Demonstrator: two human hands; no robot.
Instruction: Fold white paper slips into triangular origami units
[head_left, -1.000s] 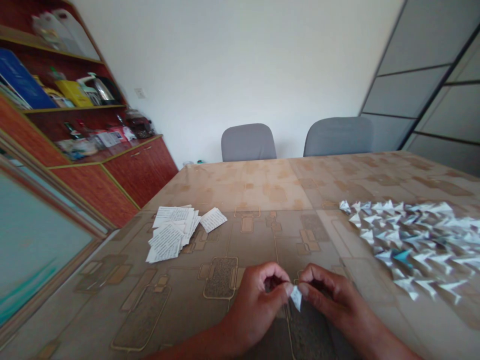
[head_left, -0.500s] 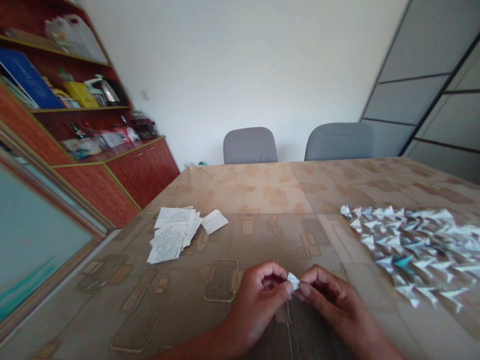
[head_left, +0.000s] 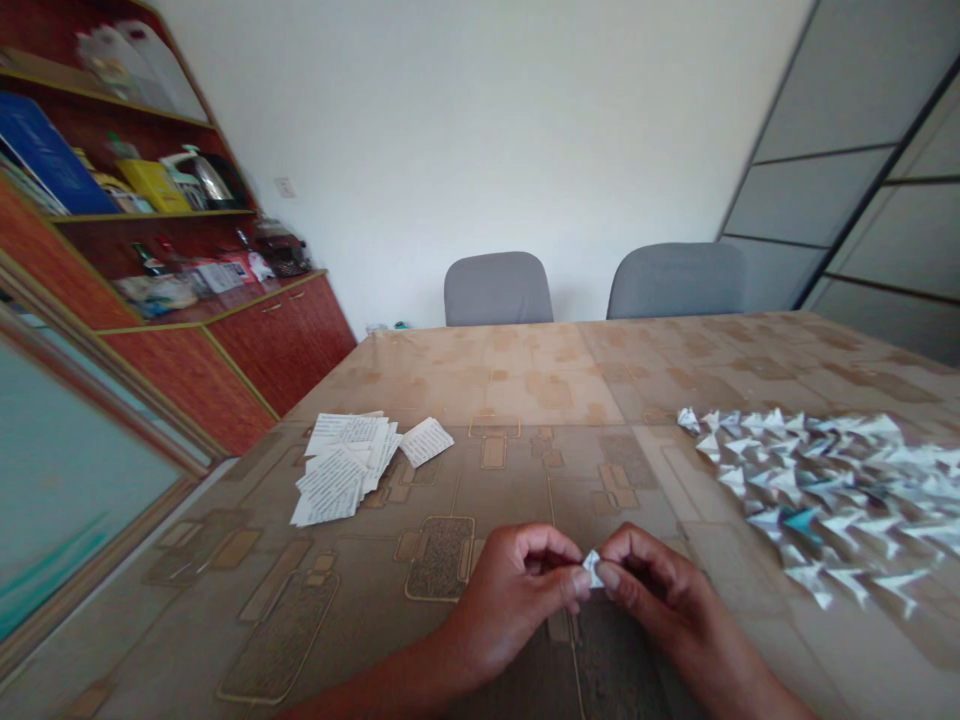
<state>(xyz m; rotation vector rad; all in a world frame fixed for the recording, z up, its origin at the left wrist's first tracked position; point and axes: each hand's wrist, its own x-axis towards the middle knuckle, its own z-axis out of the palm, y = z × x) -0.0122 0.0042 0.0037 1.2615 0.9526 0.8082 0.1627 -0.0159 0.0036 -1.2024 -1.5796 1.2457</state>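
At left, printed paper slips (head_left: 341,475) inside the near-left edge of the table (head_left: 187,640); then open room. Left hand (head_left: 514,595) and right hand (head_left: 664,590), pinched on small folded paper (head_left: 592,567) between. Past a gap, folded pieces (head_left: 821,520) in rows.

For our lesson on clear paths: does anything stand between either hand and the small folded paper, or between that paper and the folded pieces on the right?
The left hand and right hand both pinch the paper, with nothing visible between. Toward the folded pieces, only the right hand itself stands in the way.
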